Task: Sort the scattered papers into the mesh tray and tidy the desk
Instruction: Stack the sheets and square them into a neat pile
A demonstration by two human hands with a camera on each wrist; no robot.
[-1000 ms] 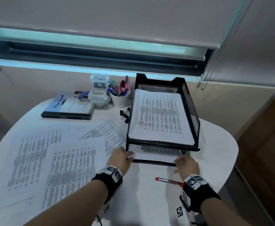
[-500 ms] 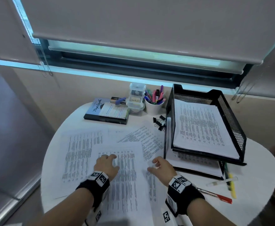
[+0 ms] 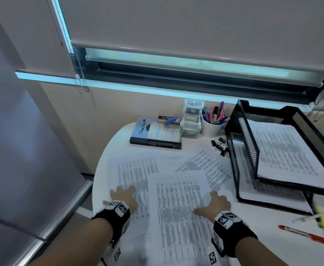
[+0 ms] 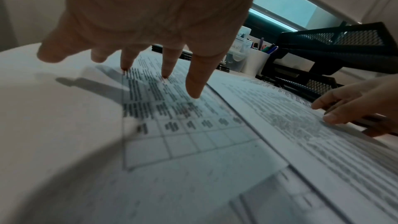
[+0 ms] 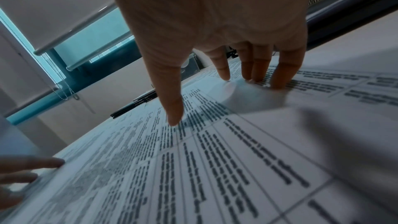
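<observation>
Both hands are observed spread flat, grasping nothing. The left hand (image 3: 123, 196) is laid with straight fingers (image 4: 194, 84) on a printed sheet (image 3: 134, 175) at lower centre-left of the head view. The right hand (image 3: 215, 203) is pressed on the right edge of the topmost sheet (image 3: 178, 208), where the paper is seen buckled under the fingertips (image 5: 280, 81). Further scattered papers (image 3: 205, 166) are overlapped on the white desk (image 3: 272, 246). The mesh tray (image 3: 241, 150) is located at right of the frame, sheets lying in both tiers. A red pen (image 3: 303, 234) is noted at lower right.
</observation>
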